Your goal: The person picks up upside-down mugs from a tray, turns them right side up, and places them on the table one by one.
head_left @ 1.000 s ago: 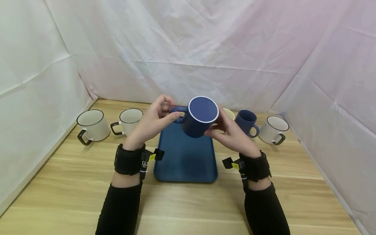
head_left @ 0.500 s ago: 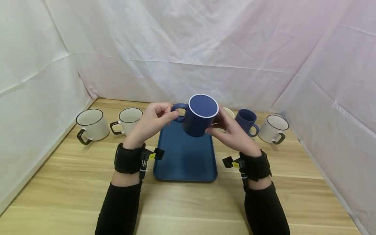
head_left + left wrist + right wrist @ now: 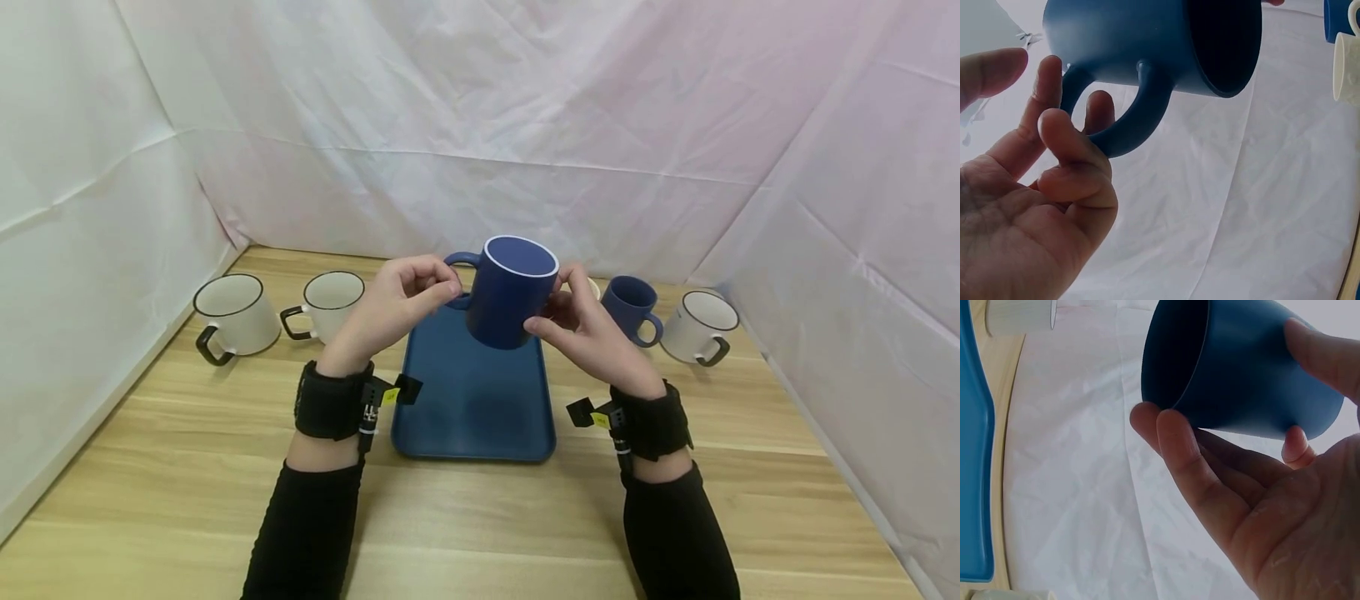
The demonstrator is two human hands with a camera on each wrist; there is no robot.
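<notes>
Nearest the camera: two forearms in black sleeves with black wrist straps, over a light wood table point(image 3: 187, 467).

Blue tray point(image 3: 474, 400) lies flat at centre, long axis running toward 12 o'clock. Nothing rests on its visible surface.

Above the tray's far end, the dark blue mug point(image 3: 512, 292) is held in the air, bottom up: its flat base with the pale ring faces the head camera, the mouth points down and away. Tilted, not yet level.

Left hand point(image 3: 390, 312): fingers curled at the mug's handle point(image 3: 1129, 119), pinching the loop from 9 o'clock. Right hand point(image 3: 588, 333): thumb and fingers wrapped on the mug's wall from 3 o'clock, a firm two-sided hold (right wrist view confirms fingers point(image 3: 1179, 447) at the rim).

Judged step: turning the mug over above the tray, mid-inversion. Next move would call for levelling the rim and lowering it mouth-down onto the tray's far end, with both hands keeping hold until contact.

Far row: two white mugs with dark handles point(image 3: 228, 312) point(image 3: 330, 304) at 10 o'clock; a cream mug point(image 3: 596, 287) mostly hidden behind the right hand; a second blue mug point(image 3: 632, 308) and a white mug point(image 3: 697, 329) at 2 o'clock. White cloth backdrop point(image 3: 480, 125) behind.
</notes>
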